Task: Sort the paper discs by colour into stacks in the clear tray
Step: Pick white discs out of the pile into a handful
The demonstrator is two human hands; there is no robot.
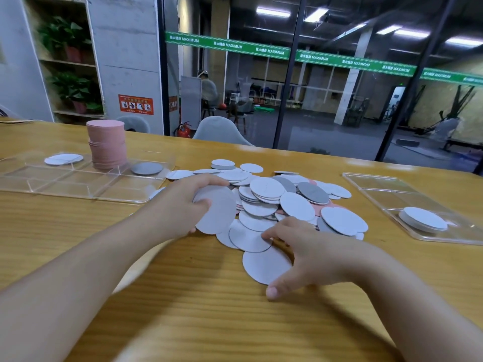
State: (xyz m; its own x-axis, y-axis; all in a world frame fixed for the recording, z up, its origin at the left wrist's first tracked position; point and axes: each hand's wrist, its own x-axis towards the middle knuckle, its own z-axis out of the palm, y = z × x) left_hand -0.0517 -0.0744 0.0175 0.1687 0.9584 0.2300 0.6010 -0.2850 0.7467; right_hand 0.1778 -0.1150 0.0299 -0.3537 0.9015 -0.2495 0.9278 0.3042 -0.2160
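Left of the loose pile of discs (274,199) on the bench (78,231) sits the divided clear tray (65,178), holding a tall pink stack (106,145), a few white discs (63,159) and one grey disc (146,168). Gathering is the step in hand: the left hand (183,205), at the pile's near-left edge, curls its grip round a small white bunch (217,212). Nearer, the right hand (298,254) spreads its fingers over a white disc (264,265), thumb on the bench. Next, likely, carrying whites to their compartment, edges squared.
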